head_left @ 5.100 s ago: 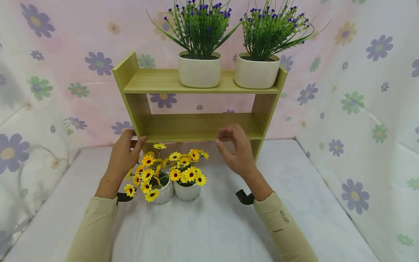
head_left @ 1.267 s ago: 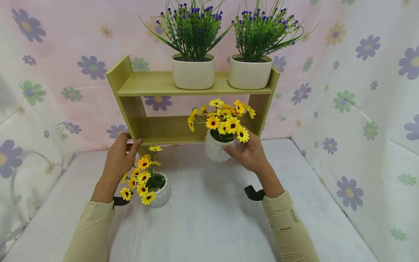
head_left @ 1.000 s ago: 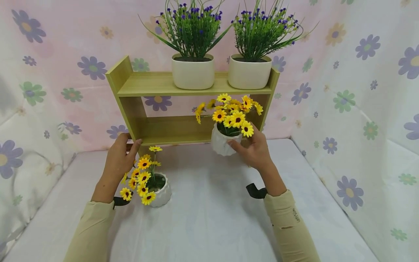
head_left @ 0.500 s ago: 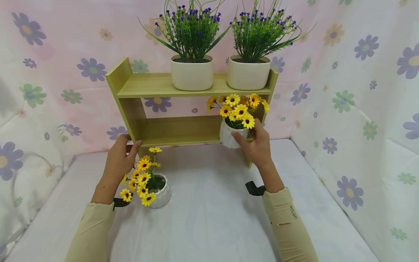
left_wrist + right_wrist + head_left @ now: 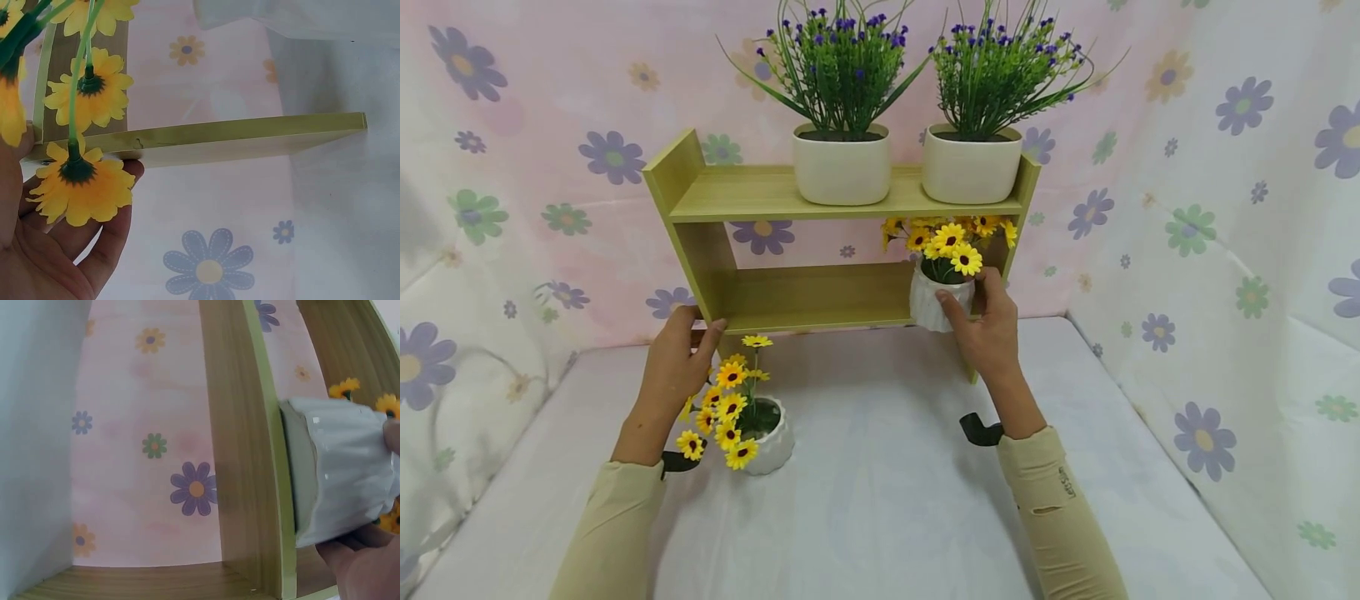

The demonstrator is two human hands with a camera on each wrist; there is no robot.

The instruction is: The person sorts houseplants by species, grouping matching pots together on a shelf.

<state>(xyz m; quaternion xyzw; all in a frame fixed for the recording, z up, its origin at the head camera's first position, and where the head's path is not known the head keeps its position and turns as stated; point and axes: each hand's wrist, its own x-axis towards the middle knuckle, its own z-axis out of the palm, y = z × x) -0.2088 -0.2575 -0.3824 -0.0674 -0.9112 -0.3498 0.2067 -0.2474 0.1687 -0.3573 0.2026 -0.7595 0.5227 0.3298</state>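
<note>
My right hand (image 5: pixel 990 325) grips a white fluted flowerpot (image 5: pixel 934 302) of yellow sunflowers at the right end of the wooden shelf's middle board. In the right wrist view the pot (image 5: pixel 344 469) is at the board's front edge, its base partly showing; whether it bears on the board I cannot tell. My left hand (image 5: pixel 676 358) holds the left side panel of the shelf (image 5: pixel 820 296), thumb in front and fingers behind; in the left wrist view a sunflower (image 5: pixel 81 187) partly covers that hand. A second white pot (image 5: pixel 769 446) of sunflowers stands on the table beside my left wrist.
Two cream planters, left (image 5: pixel 842 171) and right (image 5: pixel 972 169), with purple-flowered plants stand on the top board above the held pot. The shelf stands at the back of a white-covered table (image 5: pixel 865 483), before a flower-patterned curtain (image 5: pixel 535 283).
Earlier both sunflower pots stood side by side on the table. My right hand has lifted one and brought it to the middle board, lately shifting right and inward. My left hand stays on the side panel.
</note>
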